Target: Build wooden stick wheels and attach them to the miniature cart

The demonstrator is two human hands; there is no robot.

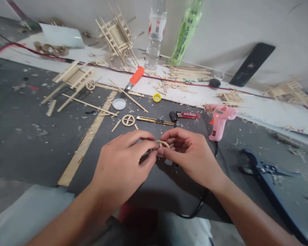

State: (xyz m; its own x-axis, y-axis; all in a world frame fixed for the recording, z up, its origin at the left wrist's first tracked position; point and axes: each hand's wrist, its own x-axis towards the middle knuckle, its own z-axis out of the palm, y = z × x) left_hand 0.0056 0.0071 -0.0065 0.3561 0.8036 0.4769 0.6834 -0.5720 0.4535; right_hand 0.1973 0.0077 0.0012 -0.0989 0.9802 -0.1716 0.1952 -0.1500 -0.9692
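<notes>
Between my fingertips I hold a small wooden ring (pixel 164 143), partly hidden by the fingers. My left hand (pixel 127 160) pinches its left side, and my right hand (pixel 192 153) grips its right side with thumb and fingers. Just beyond the hands lies a finished-looking little wooden wheel (pixel 128 120) with crossed spokes. To the right of that wheel rests a thin brass-coloured tool (pixel 155 120), with a red glue-stick-like tube (pixel 188 115) and a black cap (pixel 172 116) close by.
A pink hot glue gun (pixel 220 119) stands at right, its cord running toward me. Dark pruning shears (pixel 264 177) lie farther right. An orange-handled knife (pixel 136 77), small wooden cart (pixel 73 78), stick chair-like model (pixel 118 36), clear bottle (pixel 155 37) and green bottle (pixel 186 34) are behind.
</notes>
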